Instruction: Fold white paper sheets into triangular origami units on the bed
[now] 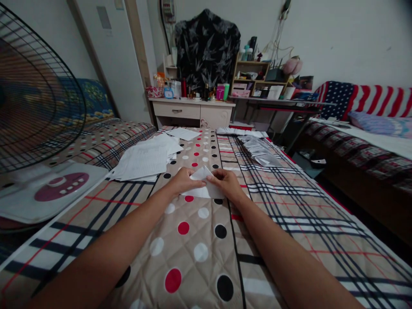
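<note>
Between my hands is a partly folded sheet of white paper (210, 191), its top brought to a point and its lower edge near the bedspread. My left hand (186, 181) pinches its left side, thumb on the front. On the other side, my right hand (227, 182) grips it with the thumb pressed near the middle and fingers curled behind. A loose pile of printed paper sheets (141, 159) lies to the left of my hands. Off to the right, a row of folded paper pieces (257, 150) lies overlapping on the bedspread.
A patterned bedspread (193, 240) with dots and plaid covers the surface. A caged fan (38, 94) with a white base (19, 201) stands close on the left. Beyond the far end are a white cabinet (177, 111) and a wooden shelf (252, 71); another bed (363, 159) is at right.
</note>
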A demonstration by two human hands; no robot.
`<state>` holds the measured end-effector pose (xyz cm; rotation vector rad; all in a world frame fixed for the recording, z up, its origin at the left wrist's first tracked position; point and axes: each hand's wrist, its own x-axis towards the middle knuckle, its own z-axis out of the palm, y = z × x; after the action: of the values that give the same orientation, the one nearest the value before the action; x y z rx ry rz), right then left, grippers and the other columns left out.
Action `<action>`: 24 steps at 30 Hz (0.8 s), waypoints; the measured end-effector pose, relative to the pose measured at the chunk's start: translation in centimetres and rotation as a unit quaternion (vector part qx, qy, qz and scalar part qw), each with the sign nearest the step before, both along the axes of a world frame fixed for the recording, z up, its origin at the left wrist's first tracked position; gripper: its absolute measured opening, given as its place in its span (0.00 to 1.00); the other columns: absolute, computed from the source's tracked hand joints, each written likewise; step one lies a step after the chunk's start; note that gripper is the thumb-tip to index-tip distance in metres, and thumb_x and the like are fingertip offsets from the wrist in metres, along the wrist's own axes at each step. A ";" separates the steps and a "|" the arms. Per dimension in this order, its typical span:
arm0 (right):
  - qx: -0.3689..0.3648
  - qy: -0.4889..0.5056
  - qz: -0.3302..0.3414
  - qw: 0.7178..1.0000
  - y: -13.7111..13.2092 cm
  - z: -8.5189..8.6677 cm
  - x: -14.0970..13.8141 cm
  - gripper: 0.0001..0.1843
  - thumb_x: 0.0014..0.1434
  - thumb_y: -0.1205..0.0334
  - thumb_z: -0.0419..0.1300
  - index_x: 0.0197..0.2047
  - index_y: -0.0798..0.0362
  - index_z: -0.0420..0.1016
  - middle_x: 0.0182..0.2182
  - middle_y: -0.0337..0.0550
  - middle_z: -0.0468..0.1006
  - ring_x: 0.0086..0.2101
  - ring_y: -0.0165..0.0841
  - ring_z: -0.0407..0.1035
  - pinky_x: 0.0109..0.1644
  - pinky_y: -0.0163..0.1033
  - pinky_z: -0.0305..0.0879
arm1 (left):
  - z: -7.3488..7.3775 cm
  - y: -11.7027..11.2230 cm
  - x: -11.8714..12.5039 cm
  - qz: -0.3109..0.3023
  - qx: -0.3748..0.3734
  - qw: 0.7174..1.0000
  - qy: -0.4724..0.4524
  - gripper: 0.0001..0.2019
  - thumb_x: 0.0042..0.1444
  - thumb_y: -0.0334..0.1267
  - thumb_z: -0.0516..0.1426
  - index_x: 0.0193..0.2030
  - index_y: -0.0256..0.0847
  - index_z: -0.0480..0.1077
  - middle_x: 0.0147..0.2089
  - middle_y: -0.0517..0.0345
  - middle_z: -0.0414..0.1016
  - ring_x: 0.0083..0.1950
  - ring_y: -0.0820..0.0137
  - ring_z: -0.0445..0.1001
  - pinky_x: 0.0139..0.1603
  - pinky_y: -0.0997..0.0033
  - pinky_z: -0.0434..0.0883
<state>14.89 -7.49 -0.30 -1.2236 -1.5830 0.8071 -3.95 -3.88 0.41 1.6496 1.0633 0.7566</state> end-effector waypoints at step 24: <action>-0.034 0.053 0.011 0.998 -0.3 1.3 0.3 0.19 0.48 0.49 0.66 0.22 0.55 0.67 0.18 0.33 0.63 0.20 0.24 0.52 0.22 0.31 0.46 | 0.9 0.7 -2.6 -0.007 -0.093 0.994 -0.052 0.22 0.38 0.48 0.70 0.36 0.33 0.79 0.31 0.51 0.80 0.29 0.69 0.75 0.31 0.73 0.68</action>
<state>15.18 -7.75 1.00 -1.1938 -1.4949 0.9323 -6.60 -3.16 1.30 1.4428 1.0147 0.7045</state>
